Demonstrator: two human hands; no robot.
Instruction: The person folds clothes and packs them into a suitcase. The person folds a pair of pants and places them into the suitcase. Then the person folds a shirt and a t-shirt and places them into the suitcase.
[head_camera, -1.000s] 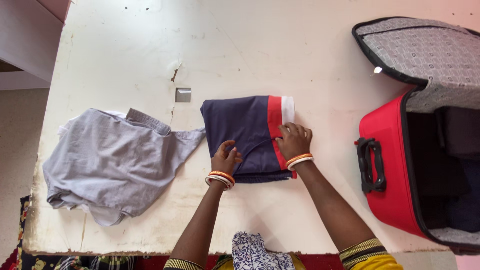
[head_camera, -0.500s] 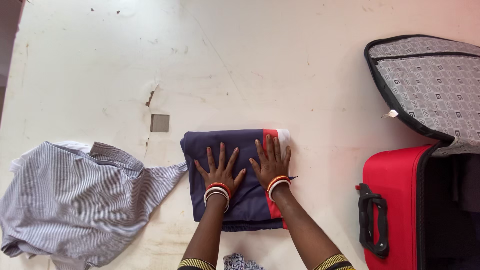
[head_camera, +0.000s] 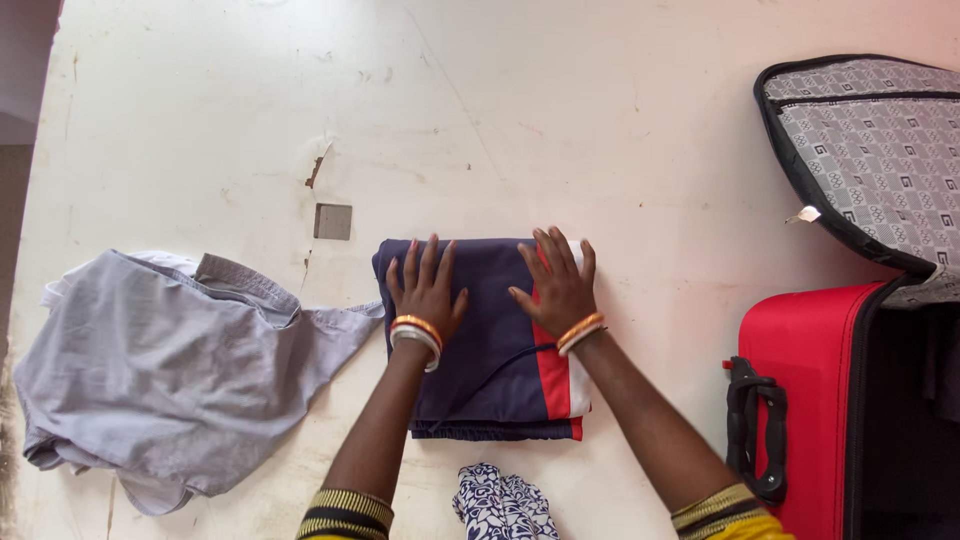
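Both hands flat on folded navy shorts (head_camera: 490, 375), which lie on the white table (head_camera: 560, 110), about mid-frame, near the table's front edge. The shorts have a red and white side stripe (head_camera: 558, 380) along their right edge and a dark drawstring (head_camera: 500, 362) trailing across the top layer.

Left hand (head_camera: 425, 290): palm down, fingers spread wide, pressing the far-left part of the shorts. Not gripping anything, just flat contact. Orange and white bangles (head_camera: 415, 335) on that wrist.

Right hand (head_camera: 560, 285): palm down too, fingers splayed, resting on the far-right part of the shorts, over the stripe, fingertips reaching the far edge. No grasp, open flat. Same kind of bangles on this wrist.

Left of the shorts: a crumpled grey shirt (head_camera: 170, 370), its sleeve tip touching or nearly touching the shorts' left edge; cannot tell which. Something white peeks out from under the shirt's far side.

Beyond the shorts, up-left: a small grey square plate (head_camera: 333, 221) set in the tabletop, next to a chipped crack in the surface.

Right of the shorts, well apart: an open red suitcase (head_camera: 800, 400) with a black handle (head_camera: 755, 425) facing the shorts. Its lid (head_camera: 870, 140) is up, grey patterned lining showing. Interior dark, contents unclear.

Just in front of the shorts, at the bottom edge: blue-and-white patterned cloth (head_camera: 505, 503).
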